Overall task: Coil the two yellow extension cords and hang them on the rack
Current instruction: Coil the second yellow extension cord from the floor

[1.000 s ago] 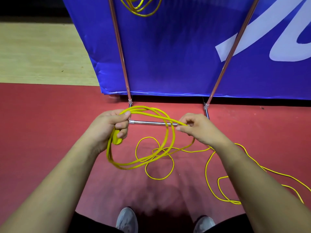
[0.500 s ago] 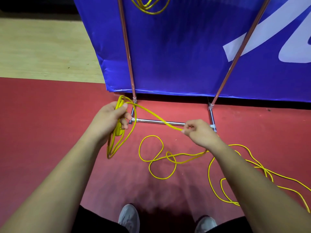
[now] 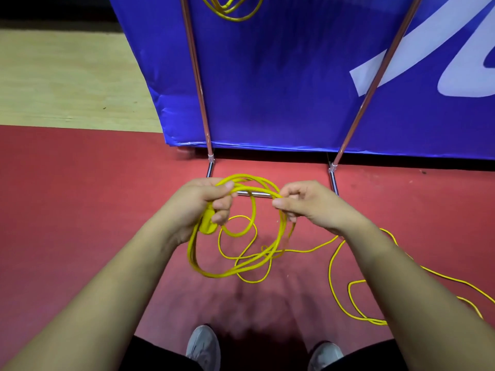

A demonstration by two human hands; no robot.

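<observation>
Right, underfoot it's a red matte floor, w/ a strip of pale wooden boards beyond on the L. A blue fabric banner w/ white lettering stands behind a thin metal rack, whose two coppery uprights rise from a chrome base bar. A coiled yellow cord hangs at the top edge of view, btwn the uprights. The left hand is fisted round several loops of the thin yellow extension cord plus its oval yellow plug, which points down out of the fist. The right hand pinches the top of the loops btwn thumb and curled fingers. The coil hangs below both hands, long axis running top-R to bottom-L. Its loose tail trails over the floor to the R. Two grey shoes show at the bottom.
</observation>
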